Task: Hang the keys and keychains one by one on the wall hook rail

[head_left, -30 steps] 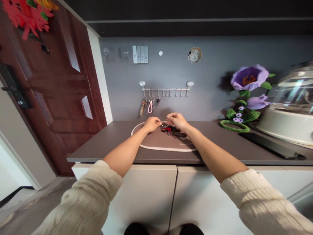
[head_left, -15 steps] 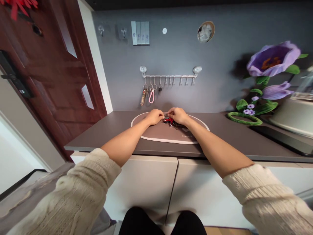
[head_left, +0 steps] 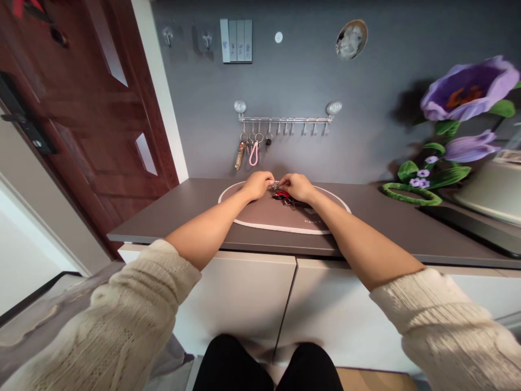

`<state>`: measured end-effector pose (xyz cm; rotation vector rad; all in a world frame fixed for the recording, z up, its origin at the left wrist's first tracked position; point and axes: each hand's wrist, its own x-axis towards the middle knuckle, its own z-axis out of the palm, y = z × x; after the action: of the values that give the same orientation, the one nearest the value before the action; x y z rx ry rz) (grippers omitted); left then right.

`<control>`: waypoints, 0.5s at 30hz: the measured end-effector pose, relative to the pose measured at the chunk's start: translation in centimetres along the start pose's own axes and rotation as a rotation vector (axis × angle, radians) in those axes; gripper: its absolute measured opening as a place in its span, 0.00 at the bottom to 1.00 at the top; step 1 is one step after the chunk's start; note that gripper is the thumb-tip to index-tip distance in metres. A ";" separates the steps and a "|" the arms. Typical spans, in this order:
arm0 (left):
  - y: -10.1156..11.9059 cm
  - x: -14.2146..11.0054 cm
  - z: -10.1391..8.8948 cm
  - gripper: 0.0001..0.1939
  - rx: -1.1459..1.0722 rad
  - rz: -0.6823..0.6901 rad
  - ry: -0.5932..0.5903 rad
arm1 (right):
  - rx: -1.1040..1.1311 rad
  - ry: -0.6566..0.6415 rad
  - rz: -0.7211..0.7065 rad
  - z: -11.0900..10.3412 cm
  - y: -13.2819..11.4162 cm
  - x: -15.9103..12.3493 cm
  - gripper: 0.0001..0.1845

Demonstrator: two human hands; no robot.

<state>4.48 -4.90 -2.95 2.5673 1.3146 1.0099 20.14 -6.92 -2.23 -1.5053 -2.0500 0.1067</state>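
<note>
On the oval brown mat (head_left: 264, 220) with its pale rim lies a small pile of keys (head_left: 288, 201), with a red piece among them. My left hand (head_left: 259, 185) is at the pile's left side, thumb and fingers pinched together at the metal pieces. From the right, my right hand (head_left: 299, 188) pinches at the same keys, its fingertips close to the left ones. Fingers cover part of the pile, so which single key or ring each hand grips is hard to make out.
A hook rail (head_left: 285, 120) on the grey wall carries several key rings on its left hooks, one with a pink loop (head_left: 254, 153). Purple artificial flowers (head_left: 470, 95) and a cream-coloured object (head_left: 488, 187) stand at right. A dark red door (head_left: 93, 119) is at left.
The view has tilted down slightly. Both hands stay at the keys with small finger movements; more shiny metal now shows between the fingertips.
</note>
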 end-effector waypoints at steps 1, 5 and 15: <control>0.0 0.0 0.0 0.10 -0.009 -0.002 0.010 | 0.005 0.001 -0.005 0.0 0.0 0.0 0.05; 0.1 0.1 -0.1 0.10 -0.063 -0.002 0.050 | 0.030 0.011 -0.020 0.0 0.0 0.0 0.06; 0.3 0.2 0.0 0.07 -0.301 -0.032 0.140 | 0.164 0.085 0.020 -0.2 -0.4 -0.1 0.07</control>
<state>4.80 -4.90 -2.77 2.2822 1.1275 1.2911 19.91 -7.27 -1.92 -1.4062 -1.9102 0.2099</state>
